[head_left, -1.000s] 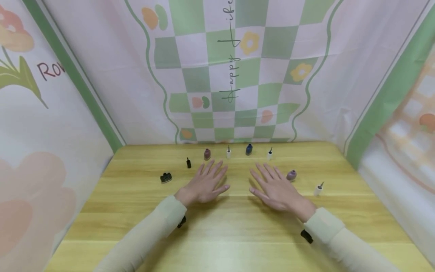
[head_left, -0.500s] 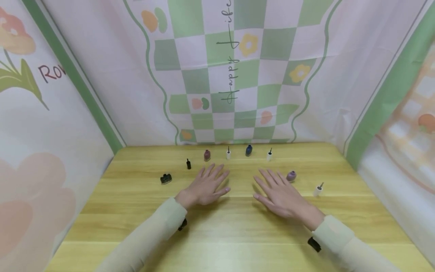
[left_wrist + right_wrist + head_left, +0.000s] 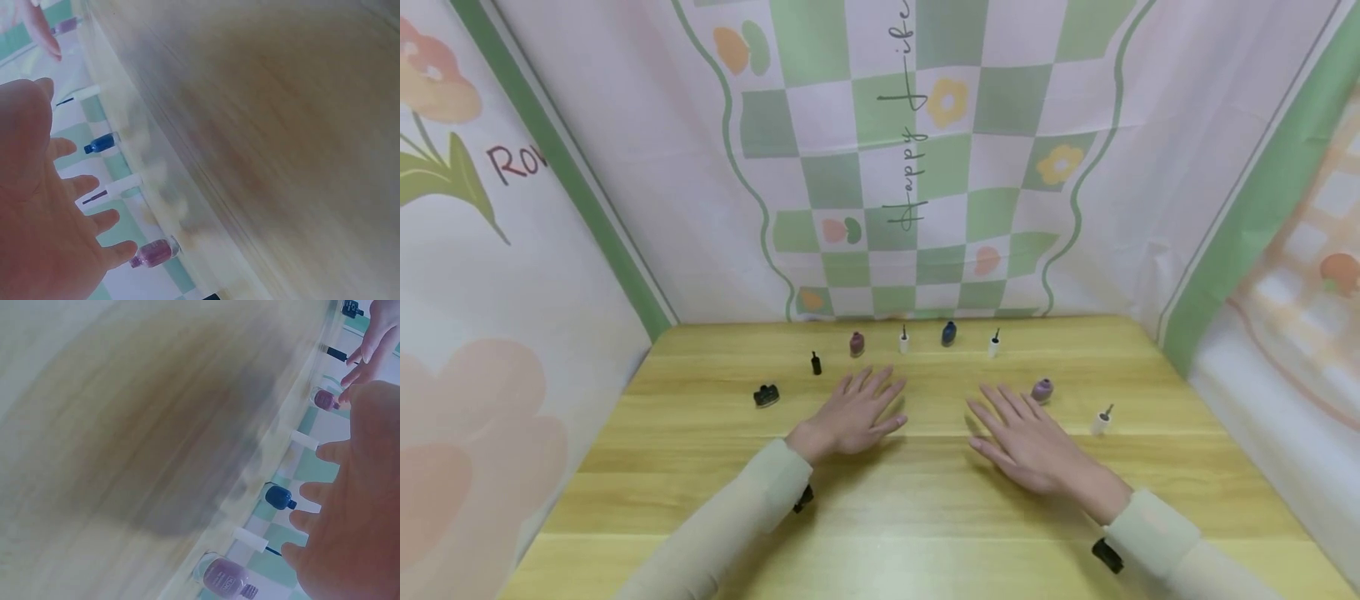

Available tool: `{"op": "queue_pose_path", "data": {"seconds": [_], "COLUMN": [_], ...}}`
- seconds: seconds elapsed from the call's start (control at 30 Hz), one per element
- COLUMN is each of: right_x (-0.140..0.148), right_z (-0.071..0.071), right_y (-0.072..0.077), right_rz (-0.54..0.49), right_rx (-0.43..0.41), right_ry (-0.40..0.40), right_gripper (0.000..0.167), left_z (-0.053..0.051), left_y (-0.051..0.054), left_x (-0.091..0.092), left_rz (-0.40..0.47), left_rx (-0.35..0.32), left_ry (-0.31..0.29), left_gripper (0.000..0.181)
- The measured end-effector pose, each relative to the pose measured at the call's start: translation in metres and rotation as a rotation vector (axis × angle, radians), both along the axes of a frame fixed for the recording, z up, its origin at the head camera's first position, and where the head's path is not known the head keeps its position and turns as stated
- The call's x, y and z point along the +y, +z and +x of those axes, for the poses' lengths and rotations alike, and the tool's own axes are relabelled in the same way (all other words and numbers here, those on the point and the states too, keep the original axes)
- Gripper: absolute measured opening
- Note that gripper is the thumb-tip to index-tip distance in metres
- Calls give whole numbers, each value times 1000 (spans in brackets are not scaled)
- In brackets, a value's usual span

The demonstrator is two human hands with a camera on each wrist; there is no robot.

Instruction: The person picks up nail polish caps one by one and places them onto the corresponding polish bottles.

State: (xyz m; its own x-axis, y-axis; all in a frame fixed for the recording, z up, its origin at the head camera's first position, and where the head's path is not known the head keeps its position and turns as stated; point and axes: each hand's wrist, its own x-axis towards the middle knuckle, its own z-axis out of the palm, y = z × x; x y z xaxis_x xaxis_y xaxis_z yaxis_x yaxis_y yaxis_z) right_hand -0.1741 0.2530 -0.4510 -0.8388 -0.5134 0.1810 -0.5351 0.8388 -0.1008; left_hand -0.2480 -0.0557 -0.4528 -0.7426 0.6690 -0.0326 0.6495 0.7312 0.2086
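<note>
"Purple bottle (image 3: pixel 1042 390): where is it?"

"Upright on the tabletop (image 3: pixel 880 517), just beside the fingers of the right hand (image 3: pixel 1037 450)."

"And the fingers?"

"Straight and spread on both; the left hand (image 3: pixel 850 418) is near the dark red bottle (image 3: pixel 857 344)."

"What differs between views?"

"The right wrist view shows lettering on the purple glass, too small from the head. Only the head view includes the rightmost white brush cap (image 3: pixel 1102 422)."

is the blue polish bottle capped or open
Open: the blue bottle shows its narrow neck bare with nothing screwed on, and a white brush cap stands apart beside it, brush up.
</note>
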Motion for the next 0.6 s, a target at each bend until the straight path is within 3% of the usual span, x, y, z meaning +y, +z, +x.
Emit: {"op": "queue_pose_path", "data": {"seconds": [0.33, 0.6], "right_x": [2, 10], "right_z": [3, 10], "right_y": [2, 5], "right_rz": [30, 27], "right_rx": [-45, 10], "right_ry": [-17, -19], "right_gripper": [62, 59], "left_z": [1, 0], "left_y": [0, 4], "left_x": [-4, 0], "left_rz": [21, 78], "left_rx": [1, -17], "left_ry": [6, 3], "left_gripper": [67, 65]}}
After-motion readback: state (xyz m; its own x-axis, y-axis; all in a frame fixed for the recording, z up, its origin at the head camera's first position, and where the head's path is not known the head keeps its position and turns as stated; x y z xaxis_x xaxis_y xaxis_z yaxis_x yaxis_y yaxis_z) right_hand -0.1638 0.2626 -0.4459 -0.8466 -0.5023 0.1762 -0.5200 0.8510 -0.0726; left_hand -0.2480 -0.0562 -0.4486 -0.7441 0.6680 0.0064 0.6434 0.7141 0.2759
